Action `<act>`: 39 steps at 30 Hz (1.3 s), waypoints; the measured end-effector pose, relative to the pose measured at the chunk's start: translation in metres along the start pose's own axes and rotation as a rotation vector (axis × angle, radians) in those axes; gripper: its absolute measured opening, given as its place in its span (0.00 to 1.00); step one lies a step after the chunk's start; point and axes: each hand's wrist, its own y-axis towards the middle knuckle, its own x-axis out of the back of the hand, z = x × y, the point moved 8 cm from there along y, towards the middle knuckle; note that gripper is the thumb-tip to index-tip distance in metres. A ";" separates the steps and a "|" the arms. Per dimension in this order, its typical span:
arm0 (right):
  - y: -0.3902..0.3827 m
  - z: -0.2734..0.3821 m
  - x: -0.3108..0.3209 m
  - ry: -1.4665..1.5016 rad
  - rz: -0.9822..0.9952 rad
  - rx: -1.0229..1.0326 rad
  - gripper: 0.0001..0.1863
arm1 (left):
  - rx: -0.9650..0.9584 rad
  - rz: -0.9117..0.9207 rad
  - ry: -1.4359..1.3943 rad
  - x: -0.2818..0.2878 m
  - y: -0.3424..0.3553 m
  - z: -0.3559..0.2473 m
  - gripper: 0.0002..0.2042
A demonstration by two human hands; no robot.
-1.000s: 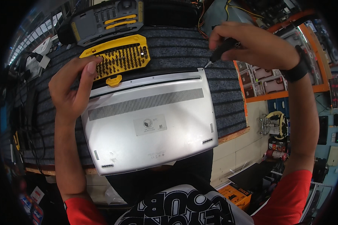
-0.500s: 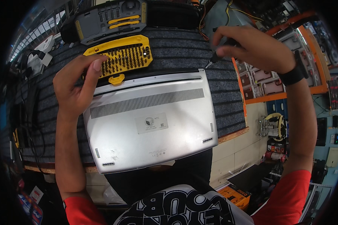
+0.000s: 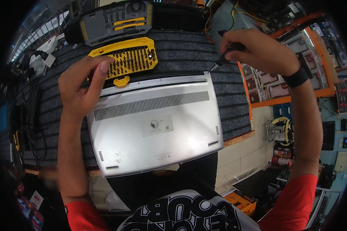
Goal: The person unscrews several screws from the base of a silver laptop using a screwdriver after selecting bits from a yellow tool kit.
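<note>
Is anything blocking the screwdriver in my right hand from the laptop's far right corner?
Nothing visible: the screwdriver in your right hand slants down to that corner of the laptop; whether its tip touches is too small to tell.

The right grip holds a screwdriver at an overturned laptop, the left grip by a yellow bit tray.

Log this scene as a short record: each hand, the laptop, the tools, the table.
Left hand: fingertips over the yellow bit case; contact unclear
Right hand: gripping a dark screwdriver, tip at the laptop's far right corner
Laptop: silver, underside up, near edge jutting past the table
Tools: small bits standing in the case; gray tray behind it
Table: dark, striped covering
</note>
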 end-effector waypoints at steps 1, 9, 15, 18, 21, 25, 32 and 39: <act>-0.001 0.001 0.001 -0.049 -0.017 0.018 0.10 | 0.001 -0.001 -0.009 -0.001 0.000 0.000 0.06; -0.015 0.003 0.029 0.101 -0.095 0.046 0.11 | 0.023 0.015 -0.025 -0.002 0.002 -0.004 0.07; -0.022 0.041 0.042 0.484 -0.239 0.074 0.13 | 0.155 0.196 -0.225 -0.025 0.000 -0.011 0.15; -0.010 0.063 0.035 0.643 -0.312 0.144 0.13 | 0.180 0.181 -0.326 -0.027 -0.004 -0.013 0.18; -0.003 0.081 0.035 0.708 -0.375 0.176 0.13 | 0.230 0.156 -0.478 -0.024 -0.002 -0.013 0.16; 0.005 0.083 0.026 0.833 -0.434 0.199 0.13 | 0.327 0.129 -0.508 -0.022 -0.001 0.003 0.11; -0.002 0.028 -0.015 1.104 -0.588 0.031 0.15 | 0.519 -0.076 -0.391 0.023 0.000 0.054 0.08; -0.015 -0.043 -0.093 1.329 -0.712 -0.065 0.16 | 0.516 0.160 0.443 0.094 -0.007 0.097 0.08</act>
